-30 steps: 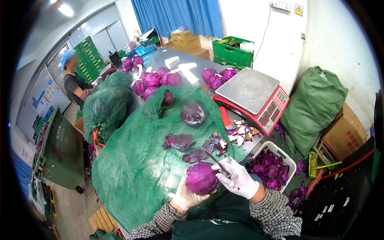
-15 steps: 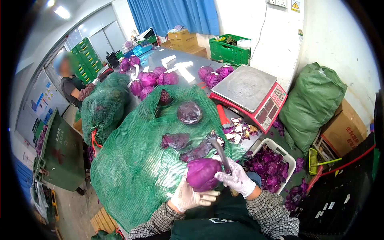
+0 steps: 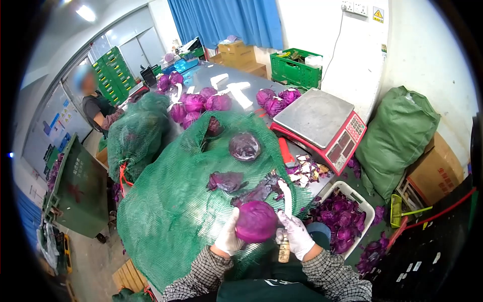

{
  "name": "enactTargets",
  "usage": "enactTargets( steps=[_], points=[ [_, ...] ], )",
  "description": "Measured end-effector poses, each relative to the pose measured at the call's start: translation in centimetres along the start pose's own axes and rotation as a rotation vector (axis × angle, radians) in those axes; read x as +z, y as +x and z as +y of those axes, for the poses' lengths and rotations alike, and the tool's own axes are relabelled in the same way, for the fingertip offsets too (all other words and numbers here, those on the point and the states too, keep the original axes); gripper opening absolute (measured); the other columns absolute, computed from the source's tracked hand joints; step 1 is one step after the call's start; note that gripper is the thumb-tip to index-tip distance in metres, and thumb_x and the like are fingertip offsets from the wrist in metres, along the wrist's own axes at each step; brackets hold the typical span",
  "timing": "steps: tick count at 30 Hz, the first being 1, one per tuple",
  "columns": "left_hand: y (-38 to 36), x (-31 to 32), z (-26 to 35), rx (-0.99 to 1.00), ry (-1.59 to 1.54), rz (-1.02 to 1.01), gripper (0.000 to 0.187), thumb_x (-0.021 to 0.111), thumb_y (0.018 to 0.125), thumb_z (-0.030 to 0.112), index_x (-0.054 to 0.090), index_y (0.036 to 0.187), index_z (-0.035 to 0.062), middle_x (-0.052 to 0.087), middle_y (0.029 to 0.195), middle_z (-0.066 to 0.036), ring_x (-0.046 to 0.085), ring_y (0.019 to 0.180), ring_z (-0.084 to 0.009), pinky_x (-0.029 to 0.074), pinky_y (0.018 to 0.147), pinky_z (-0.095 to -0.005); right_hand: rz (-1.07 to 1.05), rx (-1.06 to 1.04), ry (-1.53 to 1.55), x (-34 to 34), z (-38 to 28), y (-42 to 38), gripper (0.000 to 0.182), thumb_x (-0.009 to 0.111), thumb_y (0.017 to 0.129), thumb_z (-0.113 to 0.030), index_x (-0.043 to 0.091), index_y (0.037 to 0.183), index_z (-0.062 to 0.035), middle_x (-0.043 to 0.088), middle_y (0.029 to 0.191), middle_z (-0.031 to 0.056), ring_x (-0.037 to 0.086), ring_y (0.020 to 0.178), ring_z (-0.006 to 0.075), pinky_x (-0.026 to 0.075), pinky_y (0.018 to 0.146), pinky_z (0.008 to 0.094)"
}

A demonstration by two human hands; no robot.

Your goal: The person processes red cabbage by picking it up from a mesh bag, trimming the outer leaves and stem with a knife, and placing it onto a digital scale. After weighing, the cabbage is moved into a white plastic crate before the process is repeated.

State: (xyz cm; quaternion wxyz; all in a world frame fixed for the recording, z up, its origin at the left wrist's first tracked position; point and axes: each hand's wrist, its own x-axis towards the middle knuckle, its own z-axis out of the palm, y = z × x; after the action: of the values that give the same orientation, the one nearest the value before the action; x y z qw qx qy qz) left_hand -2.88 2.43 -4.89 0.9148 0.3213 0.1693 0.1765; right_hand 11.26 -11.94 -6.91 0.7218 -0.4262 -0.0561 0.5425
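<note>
My gloved left hand (image 3: 230,235) is closed round the left side of a peeled red cabbage (image 3: 256,222). Just right of it, my gloved right hand (image 3: 297,236) grips a curved knife (image 3: 287,197), its blade pointing up and its wooden handle showing below the fingers. The blade stands beside the cabbage, apart from it as far as I can see. Beneath both hands spreads a green mesh sack (image 3: 171,216). On the mesh lie loose cabbage leaves (image 3: 226,181) and another dark red cabbage (image 3: 245,146).
To the right are a red scale (image 3: 317,118), a white basket (image 3: 370,214) of purple leaves and a green sack (image 3: 397,136). Trimmings (image 3: 304,171) lie near the scale. Several cabbages (image 3: 193,103) sit further back. A co-worker (image 3: 93,108) stands at left beside a filled mesh sack (image 3: 136,136).
The knife has turned so its pale blade face shows and its handle points down. My right hand has moved slightly right, off the cabbage. My left hand has shifted to the cabbage's side.
</note>
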Motion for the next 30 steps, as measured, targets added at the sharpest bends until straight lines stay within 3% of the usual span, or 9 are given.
enactTargets(
  steps=[2, 6, 11, 14, 15, 19, 24, 28, 30],
  points=[
    [0.7, 0.7, 0.8, -0.163, -0.427, -0.03, 0.066, 0.052, 0.094, 0.043, 0.034, 0.142, 0.0016, 0.04, 0.142, -0.024, 0.041, 0.131, -0.0379, 0.032, 0.109, -0.0558, -0.106, 0.003, 0.008, -0.4, -1.3, -0.9, 0.043, 0.055, 0.097, -0.03, 0.051, 0.126, 0.0015, 0.059, 0.096, 0.0093, 0.052, 0.054, 0.0119, 0.045, 0.048, 0.0294],
    [1.7, 1.3, 0.8, -0.216, -0.483, -0.016, 0.059, 0.035, 0.096, 0.042, 0.038, 0.141, 0.0034, 0.039, 0.144, -0.022, 0.041, 0.131, -0.0378, 0.029, 0.11, -0.0586, -0.05, -0.115, -0.135, 0.7, -2.0, -1.8, 0.051, 0.06, 0.094, -0.03, 0.048, 0.129, 0.0048, 0.057, 0.081, 0.0025, 0.049, 0.049, 0.0074, 0.041, 0.045, 0.0221],
    [2.7, 2.1, 0.6, -0.223, -0.38, 0.021, 0.08, 0.047, 0.089, 0.064, 0.036, 0.143, 0.0052, 0.04, 0.143, -0.021, 0.042, 0.13, -0.0376, 0.032, 0.108, -0.0602, 0.036, -0.203, -0.215, 0.7, -2.1, -1.7, 0.063, 0.065, 0.091, -0.03, 0.041, 0.135, 0.0081, 0.053, 0.071, -0.0014, 0.046, 0.048, 0.0047, 0.039, 0.044, 0.0193],
    [2.5, 1.5, 0.9, -0.208, -0.179, -0.179, 0.077, 0.05, 0.09, 0.059, 0.034, 0.141, 0.004, 0.043, 0.141, -0.021, 0.044, 0.13, -0.0343, 0.038, 0.106, -0.0548, 0.054, -0.189, -0.165, -0.1, -2.0, -1.4, 0.063, 0.064, 0.092, -0.029, 0.039, 0.136, 0.0085, 0.053, 0.071, -0.0011, 0.045, 0.047, 0.005, 0.039, 0.045, 0.0204],
    [2.7, 1.5, 0.6, -0.173, -0.162, -0.211, 0.067, 0.058, 0.092, 0.046, 0.037, 0.139, 0.0031, 0.046, 0.138, -0.02, 0.047, 0.127, -0.0328, 0.043, 0.103, -0.0522, 0.061, -0.19, -0.153, -0.4, -1.9, -1.1, 0.063, 0.064, 0.092, -0.029, 0.039, 0.136, 0.0086, 0.053, 0.07, -0.0009, 0.045, 0.047, 0.0051, 0.039, 0.045, 0.0207],
    [4.9, 3.7, 0.8, -0.141, -0.072, -0.055, 0.052, 0.06, 0.092, 0.024, 0.042, 0.135, 0.0008, 0.055, 0.129, -0.017, 0.055, 0.118, -0.03, 0.047, 0.098, -0.0496, 0.052, -0.292, -0.095, -1.1, -2.6, -1.9, 0.057, 0.063, 0.093, -0.027, 0.042, 0.133, 0.0084, 0.058, 0.072, 0.0014, 0.048, 0.048, 0.0061, 0.04, 0.044, 0.021],
    [14.1, 9.0, 3.7, -0.036, 0.152, -0.21, 0.05, 0.063, 0.088, 0.02, 0.045, 0.13, 0.0006, 0.059, 0.119, -0.013, 0.06, 0.11, -0.0263, 0.05, 0.094, -0.0433, 0.108, -0.201, -0.27, -4.9, -1.2, -6.9, 0.041, 0.053, 0.098, -0.023, 0.046, 0.129, 0.0032, 0.064, 0.103, 0.0088, 0.055, 0.053, 0.0092, 0.045, 0.046, 0.0213],
    [25.5, 11.6, 1.8, 0.284, 0.415, -0.25, 0.049, 0.065, 0.085, 0.019, 0.048, 0.13, 0.0074, 0.059, 0.12, -0.008, 0.059, 0.108, -0.0237, 0.05, 0.092, -0.0431, 0.121, -0.158, -0.127, -5.4, 2.2, -12.4, 0.034, 0.057, 0.095, -0.016, 0.054, 0.125, -0.0013, 0.066, 0.088, 0.0078, 0.055, 0.058, 0.0101, 0.045, 0.055, 0.0224],
    [27.3, 14.7, 2.1, 0.141, 0.408, -0.113, 0.045, 0.071, 0.082, 0.02, 0.054, 0.122, 0.0096, 0.059, 0.12, -0.006, 0.059, 0.108, -0.0218, 0.05, 0.089, -0.045, -0.013, -0.197, -0.114, -8.1, 5.1, -13.2, 0.045, 0.055, 0.097, -0.017, 0.043, 0.137, -0.0013, 0.066, 0.099, 0.0029, 0.055, 0.067, 0.0035, 0.045, 0.06, 0.0168]
  ],
)
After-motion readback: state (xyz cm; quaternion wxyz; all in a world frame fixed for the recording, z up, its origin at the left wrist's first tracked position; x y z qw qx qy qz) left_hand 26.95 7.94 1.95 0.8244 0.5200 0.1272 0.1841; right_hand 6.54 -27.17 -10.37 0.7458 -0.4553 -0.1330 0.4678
